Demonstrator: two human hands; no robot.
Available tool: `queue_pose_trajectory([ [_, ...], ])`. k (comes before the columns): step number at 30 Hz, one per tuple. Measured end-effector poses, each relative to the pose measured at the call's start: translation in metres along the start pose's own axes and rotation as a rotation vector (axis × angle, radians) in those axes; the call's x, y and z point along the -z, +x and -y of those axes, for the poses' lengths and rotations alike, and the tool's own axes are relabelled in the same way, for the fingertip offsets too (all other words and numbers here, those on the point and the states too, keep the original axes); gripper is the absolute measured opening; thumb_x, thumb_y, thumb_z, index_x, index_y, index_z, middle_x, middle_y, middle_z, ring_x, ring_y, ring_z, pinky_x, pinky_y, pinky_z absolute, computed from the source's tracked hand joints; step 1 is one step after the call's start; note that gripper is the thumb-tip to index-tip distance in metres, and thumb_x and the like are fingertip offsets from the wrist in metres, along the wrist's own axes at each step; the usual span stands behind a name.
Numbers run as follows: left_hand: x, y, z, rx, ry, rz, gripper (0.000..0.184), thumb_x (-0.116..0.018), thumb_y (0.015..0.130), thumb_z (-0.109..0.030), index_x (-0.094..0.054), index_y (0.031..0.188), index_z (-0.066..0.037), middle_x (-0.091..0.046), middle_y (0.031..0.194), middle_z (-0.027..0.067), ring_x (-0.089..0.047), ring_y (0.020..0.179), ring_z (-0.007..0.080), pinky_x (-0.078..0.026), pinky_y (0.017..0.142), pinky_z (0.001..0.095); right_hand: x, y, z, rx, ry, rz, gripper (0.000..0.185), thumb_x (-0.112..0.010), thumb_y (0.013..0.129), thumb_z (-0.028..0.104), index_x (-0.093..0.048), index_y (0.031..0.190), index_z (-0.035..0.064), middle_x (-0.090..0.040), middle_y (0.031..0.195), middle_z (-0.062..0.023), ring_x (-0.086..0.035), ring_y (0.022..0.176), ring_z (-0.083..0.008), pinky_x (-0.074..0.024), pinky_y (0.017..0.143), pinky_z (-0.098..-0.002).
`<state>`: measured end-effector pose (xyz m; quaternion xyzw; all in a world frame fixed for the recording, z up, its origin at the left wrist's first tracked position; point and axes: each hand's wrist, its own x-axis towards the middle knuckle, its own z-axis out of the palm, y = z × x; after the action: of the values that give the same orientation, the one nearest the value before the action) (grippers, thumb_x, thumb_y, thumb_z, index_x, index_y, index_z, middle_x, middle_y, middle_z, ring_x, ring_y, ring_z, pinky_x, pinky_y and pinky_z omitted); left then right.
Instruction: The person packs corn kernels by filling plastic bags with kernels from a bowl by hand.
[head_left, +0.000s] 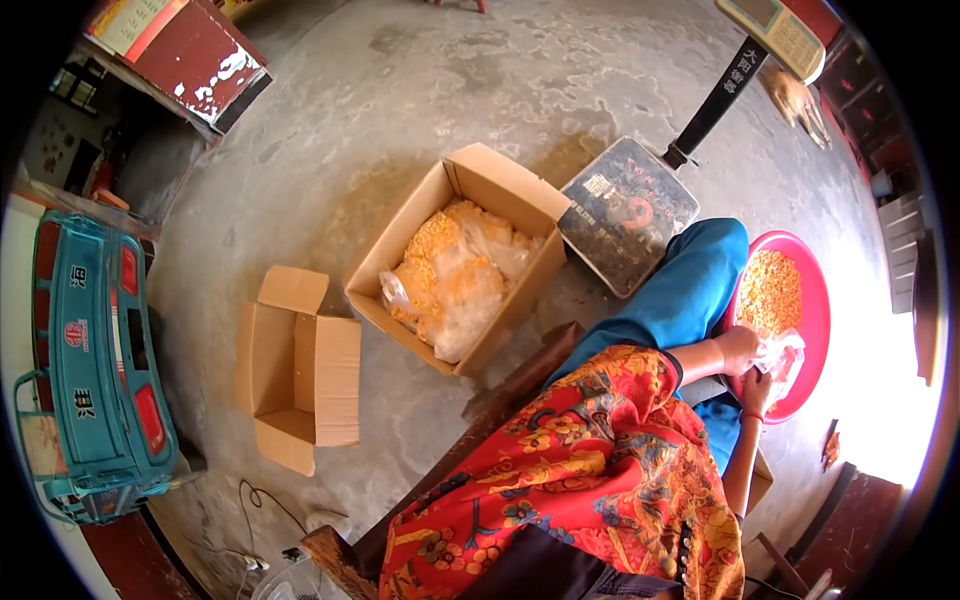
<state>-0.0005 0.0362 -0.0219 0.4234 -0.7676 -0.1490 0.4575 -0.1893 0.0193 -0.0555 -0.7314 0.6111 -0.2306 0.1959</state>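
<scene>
Head view: a clear plastic bag (pixel 785 362) is held by two bare hands at the near side of a round pink tub (pixel 820 305). The grip of the left hand (pixel 738 348) is closed on the plastic, and the same bag is pinched by the right hand (pixel 757 391), so the two hands are kept close together. A thin red band (pixel 752 415) is worn on the right wrist. What is inside the bag cannot be told.

Lots of little orange bits (pixel 768 290) are heaped in the tub, on the far side from the right hand. The tub is placed just beside a leg in blue trousers (pixel 640 300). A red top (pixel 560 440) is worn too, and it is covered in flowers.

Near the knee, a flat scale (pixel 625 205) is set on the grey floor (pixel 340 150), and its screen (pixel 778 35) is held up by a black pole (pixel 722 95). Just beside the scale, a big cardboard box (pixel 510 180) is left open, and plastic bags of orange bits (pixel 465 280) are packed inside it. A smaller cardboard box (pixel 337 380) is put near it, with its flaps spread out.
</scene>
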Motion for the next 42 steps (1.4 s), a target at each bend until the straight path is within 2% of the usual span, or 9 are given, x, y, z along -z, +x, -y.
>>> queue_pose_trajectory([
  [2, -0.002, 0.0, 0.0, -0.027, -0.031, -0.103, 0.013, -0.057, 0.065, -0.012, -0.063, 0.076, -0.011, -0.062, 0.069, 0.011, -0.061, 0.068, 0.0305, -0.046, 0.063, 0.0417, 0.0, 0.0, -0.002, -0.009, 0.0, -0.012, 0.038, -0.056, 0.08, 0.031, -0.053, 0.087, -0.0061, -0.058, 0.08, -0.0239, -0.056, 0.075, -0.0318, -0.0427, 0.07, -0.0421],
  [10, -0.007, 0.0, 0.003, -0.008, -0.023, -0.074, 0.013, -0.057, 0.066, -0.013, -0.064, 0.075, -0.009, -0.062, 0.071, 0.0117, -0.061, 0.069, 0.0304, -0.047, 0.064, 0.0412, 0.0, 0.001, -0.004, -0.032, 0.005, 0.005, 0.037, -0.055, 0.08, 0.031, -0.053, 0.086, -0.0055, -0.06, 0.078, -0.0195, -0.057, 0.073, -0.0274, -0.0437, 0.067, -0.0393],
  [14, 0.0, -0.001, -0.003, 0.02, -0.043, -0.078, 0.012, -0.055, 0.067, -0.011, -0.063, 0.075, -0.012, -0.061, 0.07, 0.0105, -0.059, 0.071, 0.0312, -0.044, 0.069, 0.0421, 0.0, 0.0, -0.003, -0.014, -0.012, -0.02, 0.038, -0.055, 0.08, 0.03, -0.054, 0.09, -0.0059, -0.06, 0.079, -0.0197, -0.057, 0.073, -0.0278, -0.0438, 0.068, -0.0394],
  [21, 0.002, -0.001, -0.003, 0.038, -0.072, -0.071, 0.012, -0.055, 0.067, -0.011, -0.063, 0.075, -0.011, -0.061, 0.07, 0.0103, -0.059, 0.071, 0.0313, -0.045, 0.069, 0.0421, 0.005, -0.002, 0.01, -0.027, 0.001, 0.043, 0.04, -0.055, 0.08, 0.03, -0.054, 0.094, -0.0064, -0.061, 0.083, -0.021, -0.058, 0.077, -0.0288, -0.0439, 0.071, -0.0403],
  [23, 0.007, -0.001, -0.004, 0.011, -0.052, -0.026, 0.017, -0.055, 0.068, -0.011, -0.063, 0.082, -0.008, -0.062, 0.079, 0.0127, -0.061, 0.075, 0.0308, -0.046, 0.067, 0.0416, 0.004, -0.001, 0.005, -0.013, -0.012, 0.04, 0.04, -0.055, 0.08, 0.03, -0.054, 0.095, -0.0065, -0.061, 0.083, -0.0208, -0.058, 0.077, -0.0285, -0.044, 0.071, -0.0401],
  [26, 0.004, -0.001, -0.005, 0.024, -0.075, -0.1, 0.015, -0.055, 0.067, -0.012, -0.063, 0.08, -0.011, -0.062, 0.073, 0.0111, -0.059, 0.074, 0.0313, -0.045, 0.069, 0.0421, 0.001, 0.001, -0.002, -0.025, -0.005, 0.007, 0.039, -0.056, 0.08, 0.029, -0.054, 0.095, -0.0061, -0.061, 0.083, -0.0191, -0.058, 0.076, -0.0261, -0.0444, 0.07, -0.0385],
  [31, -0.002, 0.0, -0.001, 0.012, -0.067, -0.086, 0.016, -0.055, 0.067, -0.012, -0.063, 0.081, -0.011, -0.062, 0.074, 0.0115, -0.059, 0.075, 0.0312, -0.045, 0.069, 0.0422, -0.003, 0.003, -0.013, -0.018, 0.027, -0.012, 0.035, -0.056, 0.08, 0.027, -0.055, 0.095, -0.0052, -0.061, 0.081, -0.0151, -0.057, 0.074, -0.0217, -0.0448, 0.068, -0.0355],
  [42, 0.002, -0.001, -0.004, 0.015, -0.055, -0.078, 0.016, -0.055, 0.067, -0.013, -0.063, 0.081, -0.011, -0.062, 0.074, 0.0115, -0.06, 0.074, 0.0313, -0.045, 0.069, 0.0425, -0.001, 0.001, -0.005, -0.029, 0.027, 0.0, 0.036, -0.055, 0.08, 0.027, -0.054, 0.094, -0.0057, -0.061, 0.08, -0.0164, -0.056, 0.073, -0.0238, -0.0445, 0.068, -0.0374],
])
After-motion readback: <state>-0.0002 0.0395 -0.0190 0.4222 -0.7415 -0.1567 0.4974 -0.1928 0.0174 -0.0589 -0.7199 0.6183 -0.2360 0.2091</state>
